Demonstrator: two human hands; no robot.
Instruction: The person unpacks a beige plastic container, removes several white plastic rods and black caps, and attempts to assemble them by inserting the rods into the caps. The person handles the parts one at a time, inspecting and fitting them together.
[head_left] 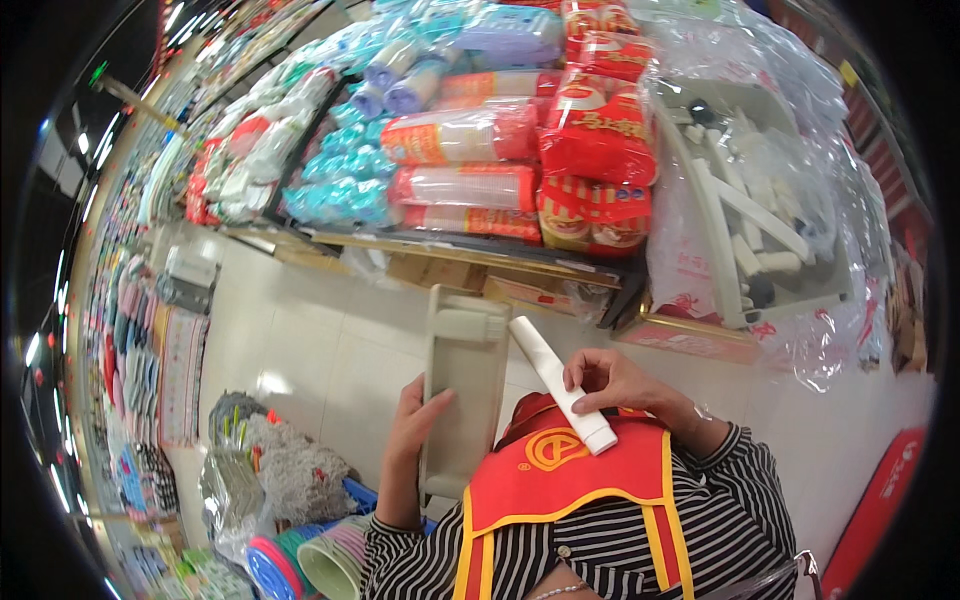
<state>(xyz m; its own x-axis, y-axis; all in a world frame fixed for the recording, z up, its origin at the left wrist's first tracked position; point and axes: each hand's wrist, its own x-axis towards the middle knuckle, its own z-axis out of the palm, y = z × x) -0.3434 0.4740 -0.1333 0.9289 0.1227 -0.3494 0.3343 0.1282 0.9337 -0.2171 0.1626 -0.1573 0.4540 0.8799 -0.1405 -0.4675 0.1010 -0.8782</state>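
Observation:
My left hand (416, 425) grips the edge of a long beige plastic tray (474, 385), with its thumb laid over the near rim. The tray stands on end in front of me, its raised block near the far end. Between the thumb and fingers of my right hand (618, 384) is a white plastic tube (545, 362). The tube slants from upper left to lower right, and its stepped lower end lies over my red apron (570, 485). A gap separates the tube's upper end from the tray.
Ahead, a display table (480, 262) carries wrapped cup stacks (460, 136) and red packages (600, 120). At right, a grey bin (715, 250) holds white tubes and dark round parts on plastic wrap. Grey mop heads (300, 462) and stacked buckets (335, 562) stand at lower left.

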